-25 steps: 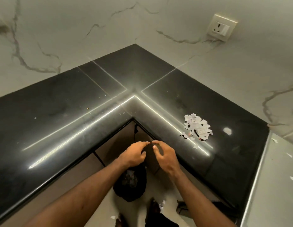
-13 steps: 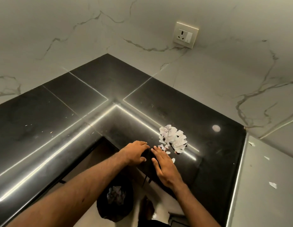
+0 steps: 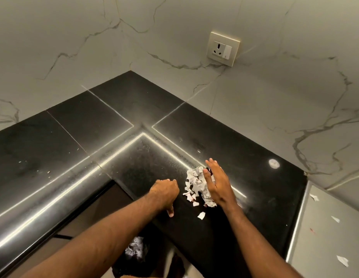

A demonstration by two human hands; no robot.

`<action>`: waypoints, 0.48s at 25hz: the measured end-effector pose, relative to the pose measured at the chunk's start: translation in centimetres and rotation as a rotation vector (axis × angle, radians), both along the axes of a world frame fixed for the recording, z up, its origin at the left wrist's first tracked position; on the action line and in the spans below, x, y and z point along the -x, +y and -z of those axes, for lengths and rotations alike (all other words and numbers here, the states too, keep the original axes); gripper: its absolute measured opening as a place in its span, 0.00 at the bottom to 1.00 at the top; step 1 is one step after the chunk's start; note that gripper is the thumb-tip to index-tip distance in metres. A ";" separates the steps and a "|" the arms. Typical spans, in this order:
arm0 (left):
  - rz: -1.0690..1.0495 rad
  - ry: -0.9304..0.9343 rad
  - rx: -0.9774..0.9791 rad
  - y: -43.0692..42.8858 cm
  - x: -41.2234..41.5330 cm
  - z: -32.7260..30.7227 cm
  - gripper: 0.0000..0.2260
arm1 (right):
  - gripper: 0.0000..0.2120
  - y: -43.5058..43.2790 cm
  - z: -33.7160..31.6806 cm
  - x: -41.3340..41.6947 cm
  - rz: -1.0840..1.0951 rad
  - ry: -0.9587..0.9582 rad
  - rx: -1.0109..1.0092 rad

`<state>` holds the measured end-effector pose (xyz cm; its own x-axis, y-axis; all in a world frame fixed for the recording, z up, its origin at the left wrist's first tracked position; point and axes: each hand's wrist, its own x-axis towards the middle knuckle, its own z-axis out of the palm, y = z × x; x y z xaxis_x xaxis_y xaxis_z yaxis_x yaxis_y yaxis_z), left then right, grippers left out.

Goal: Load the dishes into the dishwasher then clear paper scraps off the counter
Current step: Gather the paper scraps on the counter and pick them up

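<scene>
A heap of torn white paper scraps [image 3: 195, 182] lies on the black counter [image 3: 118, 121], near its front edge on the right arm of the L. My right hand [image 3: 216, 183] stands on edge with straight fingers against the right side of the heap. My left hand [image 3: 164, 192] rests on the counter just left of the heap, fingers curled under and the thumb pointing down over the edge; it holds nothing that I can see. Two loose scraps [image 3: 201, 215] lie nearer the edge.
A black bin bag [image 3: 134, 255] holding paper sits on the floor below the counter corner. A grey appliance top [image 3: 325, 227] with a few scraps adjoins the counter on the right. A wall socket [image 3: 222, 49] sits on the marble wall.
Both hands moved up from in front of the counter onto it. The right hand has come against the right side of the heap, and the scraps are bunched closer together.
</scene>
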<state>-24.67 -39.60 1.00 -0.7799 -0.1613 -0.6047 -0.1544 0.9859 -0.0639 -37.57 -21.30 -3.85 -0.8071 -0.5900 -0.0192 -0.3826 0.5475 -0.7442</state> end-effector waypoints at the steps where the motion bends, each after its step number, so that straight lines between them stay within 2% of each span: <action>1: 0.010 -0.001 0.010 0.0 0.2 -0.2 0.50 | 0.27 -0.6 0.3 0.5 -0.047 -0.012 -0.035; 6: 0.089 -0.029 0.057 -0.3 0.9 0.5 0.48 | 0.25 -1.6 2.1 -1.3 -0.250 0.069 -0.200; 10: 0.171 -0.021 0.087 -0.6 1.0 0.6 0.43 | 0.23 0.1 2.0 -4.2 -0.317 0.103 -0.162; 12: 0.178 0.007 0.079 -1.0 0.8 0.0 0.45 | 0.22 0.7 1.1 -4.6 -0.296 0.009 -0.081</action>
<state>-25.47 -40.58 0.99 -0.8046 -0.0672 -0.5901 0.0211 0.9897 -0.1415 -32.95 -20.61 -4.97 -0.6007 -0.7964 -0.0694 -0.5404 0.4685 -0.6989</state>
